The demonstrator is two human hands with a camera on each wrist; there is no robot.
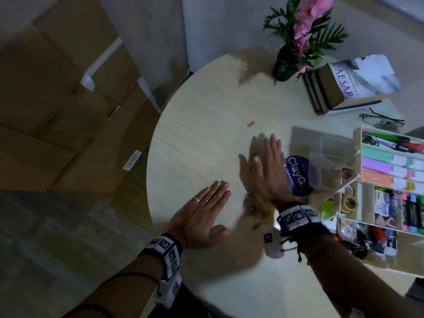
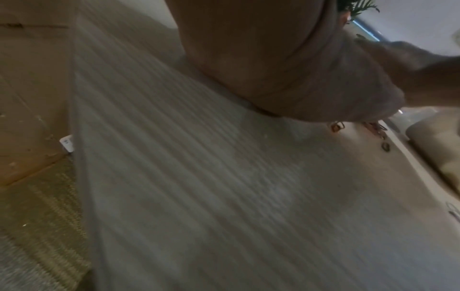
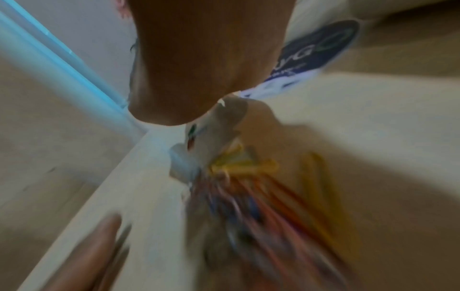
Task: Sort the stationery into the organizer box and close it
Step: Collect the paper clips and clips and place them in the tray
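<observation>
Both grips flat, fingers straight, left hand [image 1: 202, 212], right hand [image 1: 266, 171] beside "ClayG" tub [image 1: 298, 177], "CAESAR" book [image 1: 358, 81]

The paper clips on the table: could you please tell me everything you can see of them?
The paper clips are thin bent-wire clips, mostly pinkish and red with some yellow, lying in a loose tangled heap on the pale wooden table between the flat left hand and right hand. One dull clip lies apart, nearer the person, and an orange-red one lies farther out. The wrist views are blurred.

An office corner: stacked cardboard boxes [image 1: 57, 92], carpet, a round table [image 1: 206, 138] with books [image 1: 339, 86].
</observation>
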